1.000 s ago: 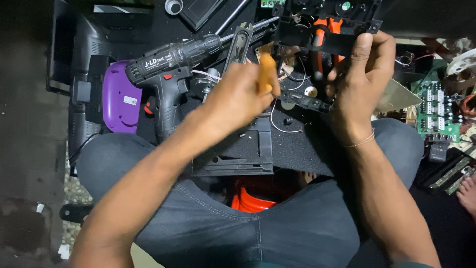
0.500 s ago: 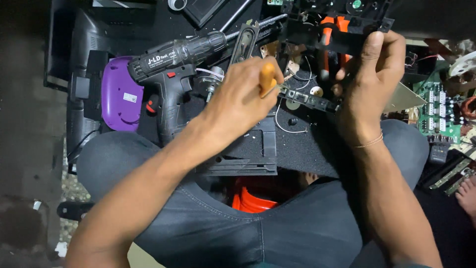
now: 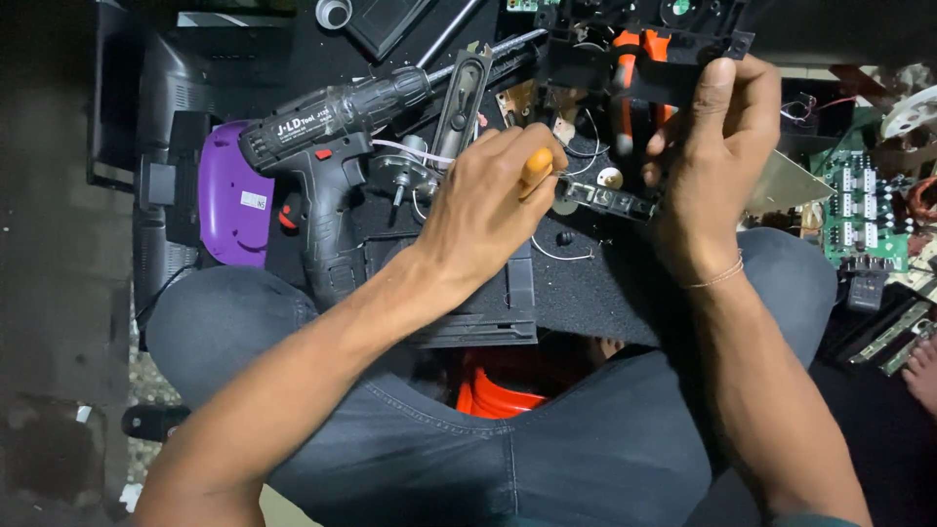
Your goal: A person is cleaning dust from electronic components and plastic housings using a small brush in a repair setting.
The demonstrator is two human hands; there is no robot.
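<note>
An orange-handled screwdriver (image 3: 536,166) tilts, apparently tip-down, against a black electronics chassis (image 3: 639,59) held upright.

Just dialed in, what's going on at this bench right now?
A seated person is working on a piece of electronics over their lap. The left hand grips an orange-handled screwdriver, its tip hidden near a small circuit strip. The right hand holds a black plastic frame at the top. A black cordless drill lies unused to the left, beside a purple housing. A green circuit board sits at the right.
</note>
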